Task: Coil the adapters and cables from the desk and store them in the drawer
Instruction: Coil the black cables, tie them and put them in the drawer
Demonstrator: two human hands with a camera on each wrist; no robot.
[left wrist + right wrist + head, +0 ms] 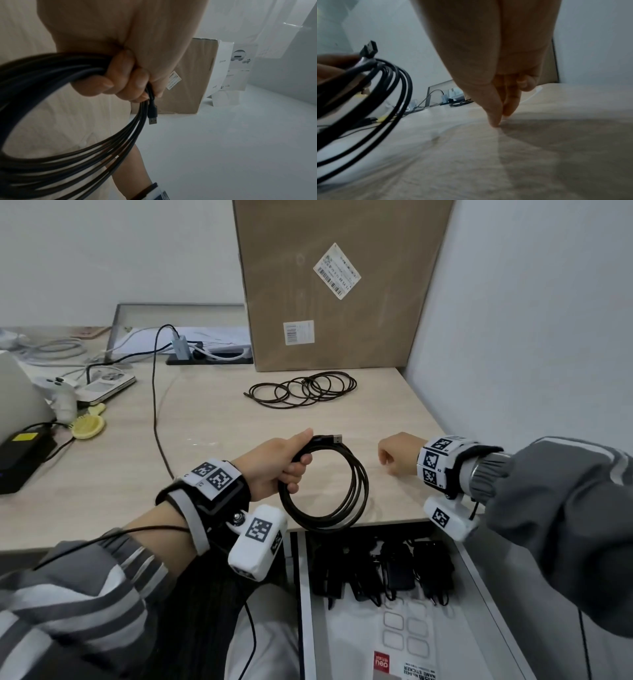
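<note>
My left hand (281, 463) grips a black USB cable (363, 487) wound into a round coil, held upright over the desk's front edge. Its USB plug (334, 438) sticks out past my thumb. The left wrist view shows my fingers (123, 82) curled round the bundled strands (68, 159), the plug (152, 115) hanging free. My right hand (397, 455) hovers just right of the coil, fingers (496, 102) loosely curled and pointing down at the desk, holding nothing. A second black cable (303, 390) lies in loose loops farther back. The open drawer (479, 577) below holds black adapters (397, 570).
A large cardboard box (342, 285) leans against the wall behind the loose cable. A thin black cord (156, 412) runs across the desk to a hub (181, 347). At the left are a white controller (61, 395), a yellow brush (89, 426) and a black power brick (24, 453).
</note>
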